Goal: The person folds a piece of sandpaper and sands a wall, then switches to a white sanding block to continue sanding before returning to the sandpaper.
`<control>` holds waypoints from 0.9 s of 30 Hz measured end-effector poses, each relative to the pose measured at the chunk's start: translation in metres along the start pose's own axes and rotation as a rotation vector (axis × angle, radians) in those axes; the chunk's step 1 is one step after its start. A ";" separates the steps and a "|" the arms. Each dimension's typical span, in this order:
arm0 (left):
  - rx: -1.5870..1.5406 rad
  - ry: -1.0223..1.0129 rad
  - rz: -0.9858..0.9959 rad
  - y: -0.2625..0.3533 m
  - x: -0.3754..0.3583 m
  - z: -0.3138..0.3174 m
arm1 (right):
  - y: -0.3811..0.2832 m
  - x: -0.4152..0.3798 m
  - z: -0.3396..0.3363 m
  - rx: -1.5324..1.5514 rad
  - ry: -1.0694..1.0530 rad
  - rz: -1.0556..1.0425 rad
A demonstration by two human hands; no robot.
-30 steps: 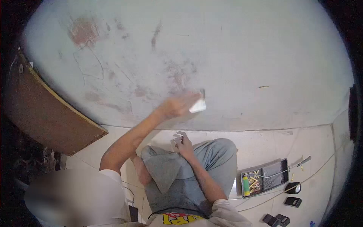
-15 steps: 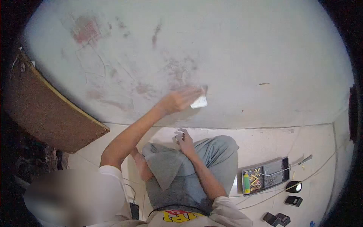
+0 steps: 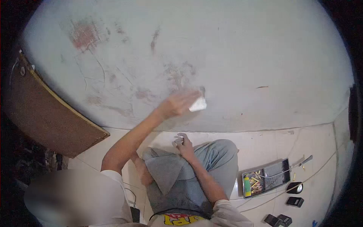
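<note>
My left hand (image 3: pixel 177 104) is pressed to the pale wall (image 3: pixel 257 49), its fingers flat over a piece of sandpaper (image 3: pixel 197 104). The paper's white back shows below the fingers, and a dark corner of it sticks out above them. Motion blurs the fingers slightly. Reddish and grey worn patches (image 3: pixel 177 73) mark the wall just above this hand. My right hand (image 3: pixel 184 146) hangs over my bent leg near the foot of the wall. Its fingers are loosely curled and apart, with pale fingertips, and I see nothing held in it.
A brown board (image 3: pixel 53 109) leans at the left. On the tiled floor at the right lies a black paint tray (image 3: pixel 266 178) holding a green-yellow tube and several small yellowish pieces. A cable, a round black lamp (image 3: pixel 295 187) and several black boxes (image 3: pixel 294 201) lie nearby.
My left hand and the sandpaper have shifted slightly down and left on the wall. The right hand stays in nearly the same place. The view has tilted a little.
</note>
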State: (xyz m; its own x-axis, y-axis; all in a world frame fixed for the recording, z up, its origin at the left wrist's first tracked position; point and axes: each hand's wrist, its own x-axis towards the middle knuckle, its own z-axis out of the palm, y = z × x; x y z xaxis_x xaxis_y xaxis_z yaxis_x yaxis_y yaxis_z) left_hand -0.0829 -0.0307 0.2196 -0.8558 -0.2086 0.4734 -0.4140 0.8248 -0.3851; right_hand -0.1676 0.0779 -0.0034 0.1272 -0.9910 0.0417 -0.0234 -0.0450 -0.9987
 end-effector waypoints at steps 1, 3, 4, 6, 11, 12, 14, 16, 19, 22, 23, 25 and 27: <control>-0.053 0.020 -0.092 -0.009 0.013 -0.025 | -0.004 -0.003 -0.001 0.024 -0.003 0.025; 0.217 0.287 -0.177 -0.036 0.025 -0.059 | -0.010 -0.004 -0.003 0.016 -0.006 0.050; 0.216 0.283 -0.181 -0.040 0.032 -0.068 | -0.011 -0.004 -0.004 0.008 -0.012 0.067; 0.284 0.401 -0.218 -0.043 0.042 -0.079 | -0.004 -0.002 -0.001 -0.007 -0.015 0.072; 0.016 0.017 -0.084 0.022 -0.009 0.016 | 0.002 -0.002 0.002 0.022 0.012 -0.017; 0.022 -0.082 0.055 0.029 -0.017 0.026 | 0.001 -0.002 0.004 0.004 0.028 -0.019; 0.021 -0.034 0.043 0.019 -0.013 0.019 | -0.009 -0.004 -0.001 -0.026 0.044 -0.025; -0.051 0.082 -0.017 -0.005 0.008 -0.012 | -0.020 -0.006 -0.004 0.017 0.011 0.058; 0.194 0.371 -0.155 -0.046 0.045 -0.080 | -0.021 -0.006 -0.003 0.029 0.002 0.040; 0.218 0.519 -0.322 -0.039 0.048 -0.067 | -0.014 -0.003 -0.001 0.007 0.010 0.092; 0.175 0.541 -0.402 -0.026 0.044 -0.053 | -0.012 -0.003 -0.003 0.005 0.014 0.090; -0.005 0.188 -0.223 0.003 0.004 0.007 | -0.010 -0.004 -0.002 0.000 0.008 0.015; -0.017 -0.041 -0.006 0.018 -0.024 0.039 | -0.011 -0.007 -0.001 -0.015 0.000 0.012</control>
State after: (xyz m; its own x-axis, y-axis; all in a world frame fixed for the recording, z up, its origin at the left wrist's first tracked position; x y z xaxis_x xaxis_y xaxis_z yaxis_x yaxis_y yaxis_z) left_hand -0.0819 -0.0314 0.1711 -0.8656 -0.2348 0.4423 -0.4141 0.8322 -0.3687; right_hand -0.1690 0.0849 0.0073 0.1267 -0.9915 0.0301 -0.0395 -0.0354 -0.9986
